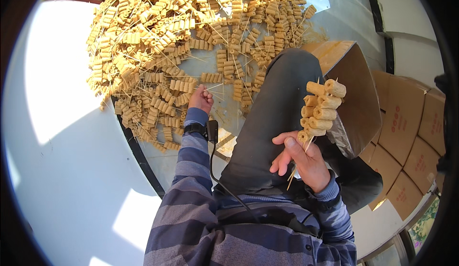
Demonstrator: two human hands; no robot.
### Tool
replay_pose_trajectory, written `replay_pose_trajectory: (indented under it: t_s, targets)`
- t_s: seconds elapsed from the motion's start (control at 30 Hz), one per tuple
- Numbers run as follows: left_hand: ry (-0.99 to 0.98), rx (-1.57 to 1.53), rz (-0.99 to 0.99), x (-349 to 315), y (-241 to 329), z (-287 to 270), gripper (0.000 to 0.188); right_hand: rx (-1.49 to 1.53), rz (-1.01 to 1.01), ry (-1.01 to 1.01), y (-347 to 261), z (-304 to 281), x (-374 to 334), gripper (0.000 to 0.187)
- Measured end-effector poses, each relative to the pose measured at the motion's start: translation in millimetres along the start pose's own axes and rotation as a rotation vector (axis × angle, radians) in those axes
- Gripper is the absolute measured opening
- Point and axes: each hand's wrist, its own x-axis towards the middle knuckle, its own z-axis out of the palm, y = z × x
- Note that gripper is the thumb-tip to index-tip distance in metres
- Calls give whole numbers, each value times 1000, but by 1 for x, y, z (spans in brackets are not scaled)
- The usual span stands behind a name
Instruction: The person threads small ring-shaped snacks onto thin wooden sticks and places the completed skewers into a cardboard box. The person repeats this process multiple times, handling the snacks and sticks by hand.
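Golden-brown skewered rolls (319, 109) stand bunched above the right hand (310, 163), whose thumb and fingers pinch their sticks, overlapping in view the left edge of an open cardboard box (359, 101). The left hand (202, 100) is at the lower right edge of the pile (143, 41), fingertips drawn together among stick ends; whether they grip one I cannot tell. Between it and the dark-trousered leg (275, 113), a narrow strip of grey surface (224, 110) leaves some sideways room

The right hand (310, 164) holds skewered rolls (321, 113), the left hand (201, 100) beside heaped skewers (165, 50)
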Motion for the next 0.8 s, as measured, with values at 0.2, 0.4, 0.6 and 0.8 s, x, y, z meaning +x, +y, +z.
replay_pose_trajectory:
  t_s: [0.2,0.4,0.6,0.8]
  targets:
    - [-253,-26,131,-97,50,50,19,19,-72,-15,6,3,-10,41]
    - [-587,333,105,-200,53,134,21,173,-147,19,7,5,-26,47]
    - [-840,900,5,-278,19,218,15,22,-269,-56,13,2,-49,49]
    - [-979,1175,79,-307,-34,255,14,24,-245,-151,28,-23,-85,39]
